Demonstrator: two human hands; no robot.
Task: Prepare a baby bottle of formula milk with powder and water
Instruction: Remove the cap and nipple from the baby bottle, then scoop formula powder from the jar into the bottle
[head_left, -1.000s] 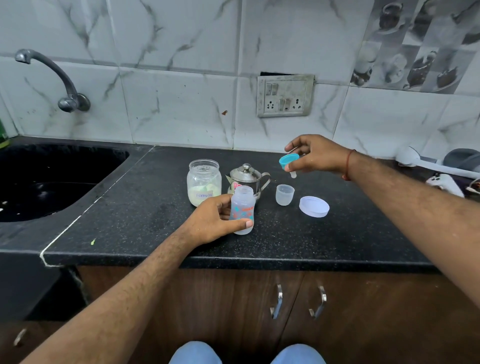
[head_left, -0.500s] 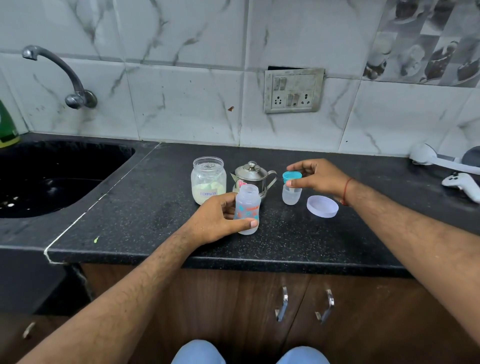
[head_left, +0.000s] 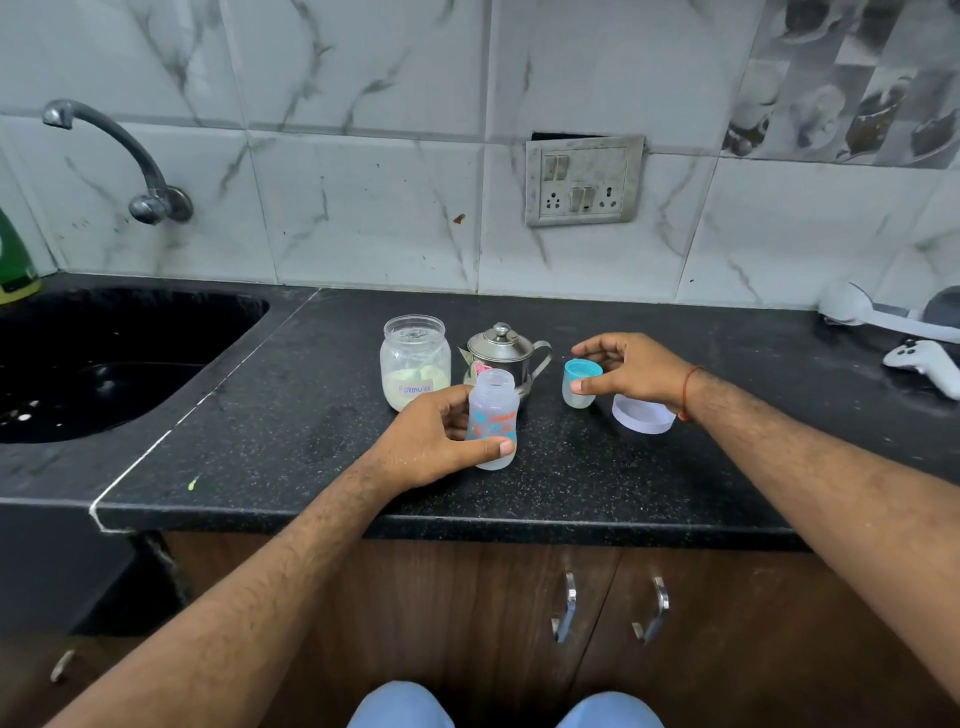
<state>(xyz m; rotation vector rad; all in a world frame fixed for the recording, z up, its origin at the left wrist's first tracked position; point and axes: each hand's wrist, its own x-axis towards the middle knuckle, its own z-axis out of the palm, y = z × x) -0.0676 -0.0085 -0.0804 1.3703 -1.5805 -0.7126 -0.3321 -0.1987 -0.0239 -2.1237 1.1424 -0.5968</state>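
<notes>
An open, clear baby bottle (head_left: 493, 410) with orange and teal print stands upright on the black counter (head_left: 571, 483). My left hand (head_left: 431, 447) is wrapped around it. Just behind it are a lidless glass jar of pale formula powder (head_left: 415, 358) and a small steel pot with a lid (head_left: 504, 353). To the right, the teal nipple ring (head_left: 583, 369) sits in a small clear cap (head_left: 576, 397) that rests on the counter. My right hand (head_left: 634, 369) has its thumb on the cap's front and fingers curved over the ring.
A round white jar lid (head_left: 641, 415) lies under my right wrist. A black sink (head_left: 104, 364) with a wall tap (head_left: 130, 156) lies at the left. A white game controller (head_left: 922, 361) and a white utensil (head_left: 872, 317) lie at the far right. A wall socket plate (head_left: 584, 179) is behind.
My right hand brought the teal ring down from the air and set it into the clear cap on the counter. My left hand kept hold of the bottle in place.
</notes>
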